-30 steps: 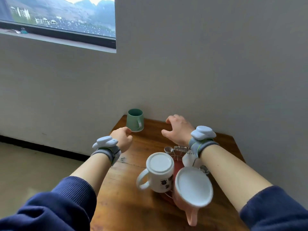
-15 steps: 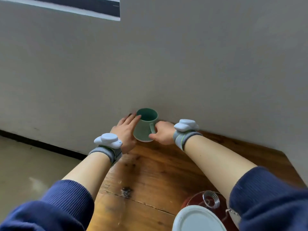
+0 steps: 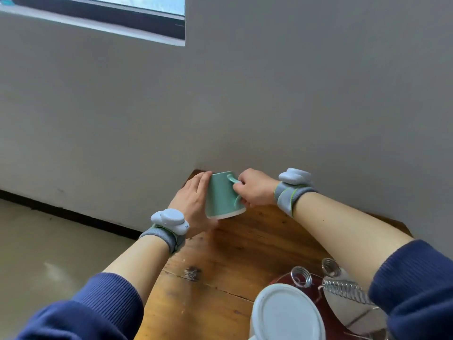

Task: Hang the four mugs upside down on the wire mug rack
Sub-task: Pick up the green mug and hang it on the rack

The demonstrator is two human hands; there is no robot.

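Observation:
A green mug is lifted above the far corner of the wooden table, tipped so its white-edged base faces me. My right hand grips its handle. My left hand lies flat against its left side. At the bottom right stands the wire mug rack on a red base. A white mug hangs upside down on it. Another pale mug hangs behind, partly hidden by my right sleeve.
A grey wall runs right behind the table's far edge. A window sits at the top left. The floor drops away to the left of the table edge.
Both hands reached the green mug at the far corner and took hold. The mug has gone from standing upright on the table to lifted and tipped over. The view shifted left.

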